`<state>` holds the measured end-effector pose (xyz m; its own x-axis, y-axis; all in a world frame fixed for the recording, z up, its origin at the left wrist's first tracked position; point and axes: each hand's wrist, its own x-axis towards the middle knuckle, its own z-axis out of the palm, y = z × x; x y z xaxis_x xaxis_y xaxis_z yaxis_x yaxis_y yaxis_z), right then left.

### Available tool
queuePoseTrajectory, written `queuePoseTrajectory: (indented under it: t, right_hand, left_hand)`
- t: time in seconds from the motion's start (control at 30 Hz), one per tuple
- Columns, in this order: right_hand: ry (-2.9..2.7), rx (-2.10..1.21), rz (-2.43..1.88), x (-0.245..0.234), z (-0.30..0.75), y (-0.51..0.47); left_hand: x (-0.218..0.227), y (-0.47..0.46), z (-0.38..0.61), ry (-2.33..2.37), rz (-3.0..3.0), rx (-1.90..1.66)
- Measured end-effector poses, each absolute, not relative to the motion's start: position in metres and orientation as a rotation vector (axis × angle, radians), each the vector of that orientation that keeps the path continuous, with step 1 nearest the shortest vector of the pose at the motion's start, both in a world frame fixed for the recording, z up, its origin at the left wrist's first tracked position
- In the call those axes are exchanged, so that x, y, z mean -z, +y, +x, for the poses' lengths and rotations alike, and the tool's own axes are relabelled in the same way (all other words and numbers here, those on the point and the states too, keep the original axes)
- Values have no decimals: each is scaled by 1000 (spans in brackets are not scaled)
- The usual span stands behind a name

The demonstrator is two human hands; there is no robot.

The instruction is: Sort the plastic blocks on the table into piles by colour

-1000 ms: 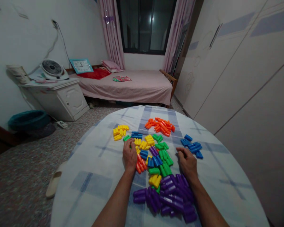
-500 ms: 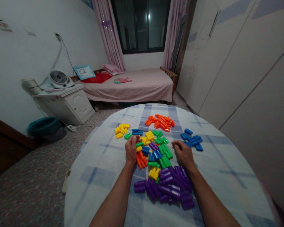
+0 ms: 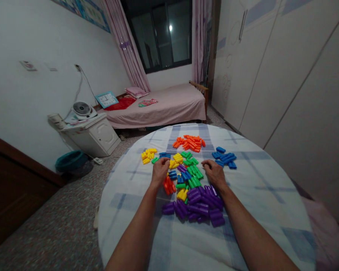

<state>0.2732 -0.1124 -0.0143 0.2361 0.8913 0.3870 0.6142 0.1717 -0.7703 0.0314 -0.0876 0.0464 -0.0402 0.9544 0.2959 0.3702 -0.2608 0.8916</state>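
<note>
On a round table under a blue-checked cloth lie many small plastic blocks. A mixed heap of green, yellow, blue and orange ones sits between my hands. Purple blocks lie nearest me. Separate groups of yellow, orange and blue lie farther out. My left hand rests at the heap's left edge, fingers curled onto blocks there. My right hand is at its right edge, fingers curled; what they hold, if anything, is hidden.
Beyond the table stands a bed with a pink cover. A white cabinet carrying a small fan is at the left, a teal basin beside it on the floor. White wardrobe doors line the right side.
The view has pulled back and tilted up, so the table looks smaller. My left hand shifted slightly toward the yellow and green blocks at the heap's far left; my right hand stayed at the heap's right edge.
</note>
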Motion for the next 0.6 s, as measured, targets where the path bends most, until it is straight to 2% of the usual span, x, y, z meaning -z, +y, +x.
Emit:
queuePoseTrajectory:
  t: [0.17, 0.33, 0.43, 0.6]
  right_hand:
    - [-1483, -357, -1523, 16, 274, -111]
    - [-1477, -372, -1516, 20, 275, -109]
    - [-1460, -389, -1507, 20, 274, -109]
    - [-1455, -393, -1511, 20, 274, -110]
  left_hand:
    - [-67, -111, 13, 1505, 1997, -976]
    - [-46, -141, -4, 1640, 2201, -601]
    - [-27, -151, -1, 1719, 2219, -618]
    - [-7, -152, 8, 1732, 2061, -863]
